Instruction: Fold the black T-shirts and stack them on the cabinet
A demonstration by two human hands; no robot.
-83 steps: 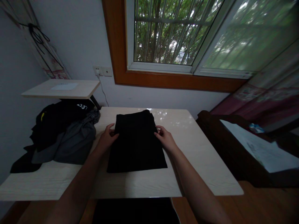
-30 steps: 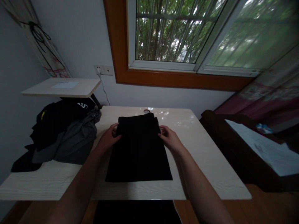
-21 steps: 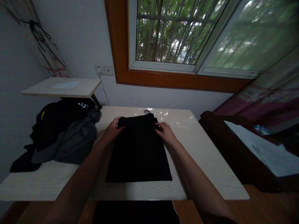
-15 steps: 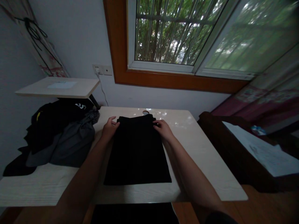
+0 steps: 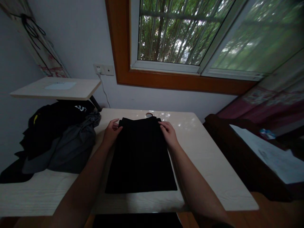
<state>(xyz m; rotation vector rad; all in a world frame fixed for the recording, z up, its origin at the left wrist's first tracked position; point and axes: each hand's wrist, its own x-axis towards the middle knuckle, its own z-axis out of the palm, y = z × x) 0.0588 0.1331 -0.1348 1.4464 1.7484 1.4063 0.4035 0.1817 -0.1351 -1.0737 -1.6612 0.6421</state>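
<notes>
Pale wooden surface [image 5: 209,158] is carrying a folded black garment [image 5: 141,158] lying flat mid-surface, heap of dark clothes [image 5: 59,139] sitting at its left end.

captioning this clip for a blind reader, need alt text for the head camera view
A person's left hand and right hand rest on the far corners of a flat folded black cloth garment on a pale wooden table. A heap of dark grey and black clothes lies at the table's left. A wood-framed window stands behind.

black folded garment [image 5: 141,158] — flat, mid-table
</notes>
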